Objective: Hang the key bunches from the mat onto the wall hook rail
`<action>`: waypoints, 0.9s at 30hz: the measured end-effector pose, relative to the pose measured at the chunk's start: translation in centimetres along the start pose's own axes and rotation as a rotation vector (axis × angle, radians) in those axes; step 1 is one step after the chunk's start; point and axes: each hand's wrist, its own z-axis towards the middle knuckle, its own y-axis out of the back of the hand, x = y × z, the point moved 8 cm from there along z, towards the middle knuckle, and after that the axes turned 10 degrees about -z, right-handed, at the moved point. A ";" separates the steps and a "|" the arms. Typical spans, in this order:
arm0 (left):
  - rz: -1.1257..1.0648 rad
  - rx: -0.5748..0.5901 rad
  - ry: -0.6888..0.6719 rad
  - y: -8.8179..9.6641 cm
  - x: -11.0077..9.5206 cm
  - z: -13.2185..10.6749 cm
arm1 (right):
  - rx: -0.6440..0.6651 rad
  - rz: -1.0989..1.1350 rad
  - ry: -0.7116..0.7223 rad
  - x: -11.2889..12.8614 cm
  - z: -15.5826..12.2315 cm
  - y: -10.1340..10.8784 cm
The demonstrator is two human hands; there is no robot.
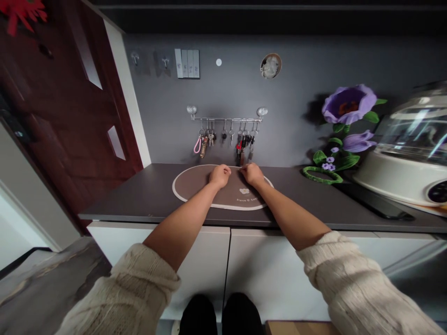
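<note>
A brown oval mat (195,184) with a pale border lies flat on the dark countertop, with a small white flower print and lettering near its right front. My left hand (220,176) rests over the mat's far middle, its fingers curled closed. Just to the right, my right hand (253,175) is also closed, with thumb and fingertips pinched together at the mat's far edge. A short gap separates the two hands. Whatever either hand pinches is hidden or too small to make out. Several keys (211,138) hang from a clear rail (226,120) right behind the hands.
On the right, a purple flower decoration (349,109) stands beside a white appliance (398,174) with a clear top; a black phone-like slab (380,204) lies before them. White cabinet doors (195,256) are below the countertop (139,195). A dark red door (70,102) is at left.
</note>
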 end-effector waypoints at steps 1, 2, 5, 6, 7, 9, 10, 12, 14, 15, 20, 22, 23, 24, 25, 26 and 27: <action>-0.003 -0.002 0.000 0.0 0.0 0.0 | -0.004 0.003 0.010 0.0 -0.1 0.1; -0.007 -0.003 0.003 0.0 0.1 0.0 | -0.007 0.007 0.019 0.1 -0.1 0.2; -0.026 -0.009 0.014 0.0 0.2 0.0 | -0.011 0.034 0.037 0.2 -0.2 0.4; -0.031 -0.013 0.016 0.1 0.2 0.0 | -0.009 0.050 0.038 0.2 -0.2 0.5; -0.035 -0.015 0.016 0.1 0.1 0.0 | -0.010 0.068 0.041 0.1 -0.2 0.6; -0.042 -0.018 0.012 0.2 -0.1 -0.2 | -0.021 0.112 0.051 0.1 -0.2 0.9; -0.047 -0.019 0.009 0.3 -0.2 -0.2 | -0.031 0.135 0.058 0.1 -0.3 1.1; -0.060 -0.020 -0.001 0.3 -0.5 -0.3 | -0.054 0.179 0.081 0.2 -0.4 1.8; -0.071 -0.022 -0.010 0.4 -0.6 -0.4 | -0.073 0.215 0.099 0.2 -0.7 2.5; -0.076 -0.023 -0.012 0.4 -0.6 -0.4 | -0.080 0.234 0.103 0.2 -0.8 2.9; -0.101 -0.037 -0.018 0.4 -0.4 -0.2 | -0.132 0.380 0.102 -0.3 -0.9 4.0; -0.116 -0.035 -0.027 0.4 -0.5 -0.3 | -0.154 0.460 0.097 -0.6 -0.8 4.1; -0.125 -0.034 -0.034 0.4 -0.7 -0.3 | -0.159 0.504 0.093 -0.7 -0.8 4.1; -0.135 -0.033 -0.041 0.4 -0.9 -0.4 | -0.161 0.551 0.089 -0.9 -0.7 4.1; -0.148 -0.033 -0.044 0.5 -1.0 -0.4 | -0.159 0.601 0.086 -1.0 -0.6 4.0; -0.163 -0.032 -0.041 0.5 -1.1 -0.5 | -0.155 0.653 0.084 -1.1 -0.5 3.9; -0.179 -0.032 -0.038 0.5 -1.2 -0.6 | -0.151 0.702 0.082 -1.3 -0.4 3.8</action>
